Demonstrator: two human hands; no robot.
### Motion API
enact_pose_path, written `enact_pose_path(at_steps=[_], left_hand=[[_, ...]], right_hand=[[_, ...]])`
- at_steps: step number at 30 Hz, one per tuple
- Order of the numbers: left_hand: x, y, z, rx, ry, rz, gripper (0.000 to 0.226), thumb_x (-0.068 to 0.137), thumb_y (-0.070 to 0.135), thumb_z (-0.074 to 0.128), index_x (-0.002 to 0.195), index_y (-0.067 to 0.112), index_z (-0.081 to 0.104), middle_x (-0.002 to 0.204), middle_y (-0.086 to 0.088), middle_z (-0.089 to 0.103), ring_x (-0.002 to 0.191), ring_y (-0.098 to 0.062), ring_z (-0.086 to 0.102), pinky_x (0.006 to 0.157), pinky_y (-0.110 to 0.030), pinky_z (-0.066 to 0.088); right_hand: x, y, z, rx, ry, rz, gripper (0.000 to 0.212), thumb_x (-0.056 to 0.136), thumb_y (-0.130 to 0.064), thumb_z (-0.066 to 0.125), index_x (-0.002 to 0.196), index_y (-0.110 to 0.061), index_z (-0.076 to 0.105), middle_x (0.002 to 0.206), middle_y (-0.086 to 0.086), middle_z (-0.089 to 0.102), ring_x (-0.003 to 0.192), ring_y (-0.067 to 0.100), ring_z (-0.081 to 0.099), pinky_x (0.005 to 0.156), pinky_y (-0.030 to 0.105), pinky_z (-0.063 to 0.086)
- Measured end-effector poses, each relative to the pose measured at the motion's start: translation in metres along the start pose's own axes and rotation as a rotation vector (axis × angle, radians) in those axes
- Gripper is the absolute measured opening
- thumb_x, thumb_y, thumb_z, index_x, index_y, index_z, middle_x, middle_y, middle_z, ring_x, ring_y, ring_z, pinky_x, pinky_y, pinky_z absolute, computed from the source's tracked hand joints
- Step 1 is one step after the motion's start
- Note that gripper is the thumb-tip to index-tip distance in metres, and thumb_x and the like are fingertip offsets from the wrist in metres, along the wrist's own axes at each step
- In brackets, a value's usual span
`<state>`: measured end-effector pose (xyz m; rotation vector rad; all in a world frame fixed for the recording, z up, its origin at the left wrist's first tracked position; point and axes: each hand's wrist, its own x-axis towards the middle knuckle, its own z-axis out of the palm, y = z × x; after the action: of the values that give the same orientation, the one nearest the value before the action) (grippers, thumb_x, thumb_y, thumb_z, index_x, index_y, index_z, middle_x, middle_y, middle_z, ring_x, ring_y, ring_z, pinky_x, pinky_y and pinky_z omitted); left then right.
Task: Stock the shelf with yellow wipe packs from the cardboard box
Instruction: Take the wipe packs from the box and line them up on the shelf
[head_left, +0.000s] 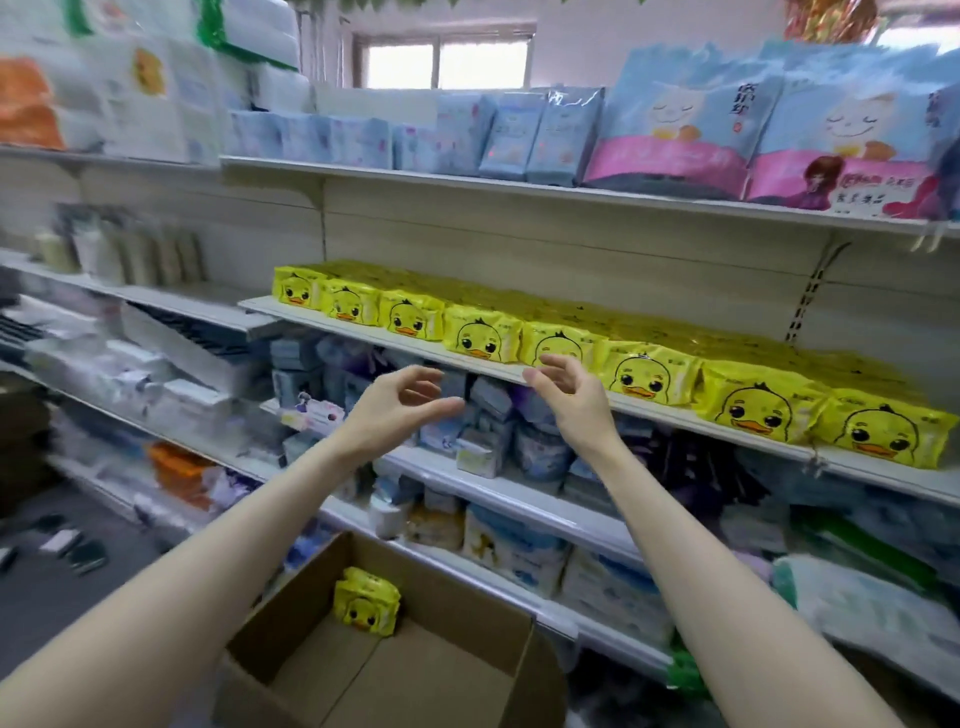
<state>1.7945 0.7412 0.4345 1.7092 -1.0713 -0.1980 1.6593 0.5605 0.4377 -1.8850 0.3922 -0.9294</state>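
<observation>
The fingers (441, 408) of the left hand (395, 410) and right hand (571, 400) are held loosely curved and empty before the shelf (291, 312), where a full row of yellow wipe packs (639, 374) is set, while one bundle (366, 603) is left in the cardboard box (467, 629).

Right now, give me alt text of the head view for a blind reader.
The left hand and right hand, empty with fingers loosely curled, hover before a shelf lined with yellow wipe packs. Below, an open cardboard box holds a few more packs.

bright window (447, 65) glare, blurred, warped edges
</observation>
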Motion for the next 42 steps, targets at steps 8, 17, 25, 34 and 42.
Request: enact_pose_path(at_steps=[8,17,25,34,42], left_hand=[[-0.014,-0.092,-0.092,0.000,-0.074,-0.102,0.044,0.080,0.034,0.070,0.119,0.016,0.058,0.105,0.003,0.064,0.096,-0.005,0.062,0.076,-0.015,0.050],[-0.015,-0.214,-0.109,-0.085,-0.136,-0.323,0.070,0.059,0.061,0.072,0.114,0.018,0.061,0.109,-0.003,0.066,0.101,-0.015,0.063,0.086,-0.028,0.052],[0.012,-0.323,-0.082,-0.093,-0.213,-0.533,0.049,0.075,0.039,0.077,0.114,0.012,0.063,0.105,-0.003,0.067,0.099,-0.016,0.062,0.075,-0.014,0.046],[0.053,-0.457,-0.035,-0.120,-0.279,-0.814,0.043,0.080,0.027,0.073,0.115,0.006,0.060,0.095,0.002,0.062,0.081,-0.002,0.056,0.063,-0.004,0.043],[0.054,-0.547,0.004,-0.145,-0.313,-1.040,0.040,0.081,0.023,0.072,0.115,0.004,0.061,0.100,-0.003,0.066,0.093,-0.014,0.062,0.076,-0.011,0.049]], right_hand=[[-0.014,0.016,0.138,0.001,-0.022,0.158,0.039,0.089,-0.033,0.063,0.121,-0.012,0.057,0.100,-0.007,0.061,0.098,0.010,0.058,0.075,0.014,0.043],[-0.022,0.096,0.225,0.003,-0.107,0.353,0.037,0.089,-0.029,0.064,0.120,-0.010,0.056,0.106,0.000,0.061,0.103,0.013,0.057,0.084,0.021,0.046],[-0.011,0.200,0.278,0.002,-0.128,0.569,0.040,0.087,-0.030,0.066,0.120,-0.009,0.056,0.109,0.001,0.064,0.102,0.011,0.058,0.078,0.012,0.044],[0.002,0.325,0.322,0.027,-0.114,0.844,0.025,0.088,-0.014,0.065,0.110,-0.006,0.056,0.089,0.003,0.060,0.077,0.003,0.056,0.066,0.003,0.043],[-0.017,0.420,0.358,-0.004,-0.091,1.094,0.028,0.086,-0.015,0.067,0.109,-0.007,0.055,0.091,0.001,0.060,0.081,0.010,0.057,0.065,0.004,0.043]])
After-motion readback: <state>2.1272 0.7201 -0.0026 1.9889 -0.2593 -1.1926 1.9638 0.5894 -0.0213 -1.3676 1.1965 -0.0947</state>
